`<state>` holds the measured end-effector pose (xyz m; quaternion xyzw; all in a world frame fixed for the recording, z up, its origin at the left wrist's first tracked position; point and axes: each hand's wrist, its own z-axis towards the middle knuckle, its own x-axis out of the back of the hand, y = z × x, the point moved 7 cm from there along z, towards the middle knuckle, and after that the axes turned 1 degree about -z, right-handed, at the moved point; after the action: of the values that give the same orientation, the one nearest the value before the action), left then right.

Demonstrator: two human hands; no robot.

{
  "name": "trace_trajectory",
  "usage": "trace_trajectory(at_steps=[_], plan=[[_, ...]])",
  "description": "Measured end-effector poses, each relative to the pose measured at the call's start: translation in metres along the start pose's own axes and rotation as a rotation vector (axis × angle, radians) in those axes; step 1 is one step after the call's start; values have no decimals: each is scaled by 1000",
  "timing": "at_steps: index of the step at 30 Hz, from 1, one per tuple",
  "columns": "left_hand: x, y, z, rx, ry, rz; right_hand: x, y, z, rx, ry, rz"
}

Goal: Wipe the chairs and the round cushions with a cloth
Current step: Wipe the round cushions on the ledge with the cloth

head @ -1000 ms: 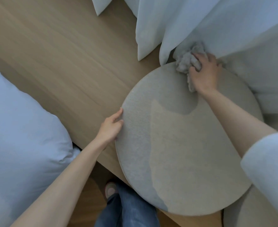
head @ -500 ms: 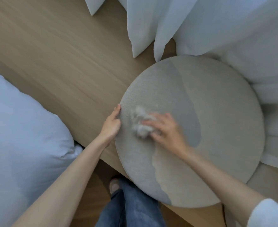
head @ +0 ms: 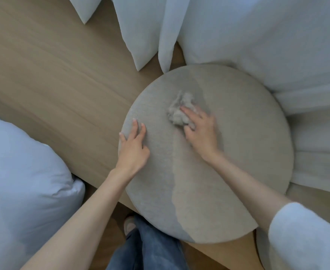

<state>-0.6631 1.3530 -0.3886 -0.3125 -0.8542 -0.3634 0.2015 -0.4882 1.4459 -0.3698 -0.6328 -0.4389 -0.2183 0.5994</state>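
A round beige cushion lies on a wooden bench. A crumpled grey cloth sits on the cushion's upper middle. My right hand holds the cloth against the fabric, fingers over it and thumb beside it, and it is blurred by motion. Fingers straight, my left hand rests flat on the cushion's left part, close to the rim.
White curtains hang behind and to the right of the cushion and touch its far edge. A large white pillow lies on the left. Part of a second beige cushion shows at the bottom right. My legs in jeans are below.
My right hand swept the cloth from the cushion's far edge to its left side, then back toward the middle. My left hand shifted from the rim onto the top surface.
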Motion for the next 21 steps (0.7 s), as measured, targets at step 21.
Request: trace_trajectory(at_steps=[21], plan=[[-31,85,28,93,-108,253,73,82,32,-136,256,36]])
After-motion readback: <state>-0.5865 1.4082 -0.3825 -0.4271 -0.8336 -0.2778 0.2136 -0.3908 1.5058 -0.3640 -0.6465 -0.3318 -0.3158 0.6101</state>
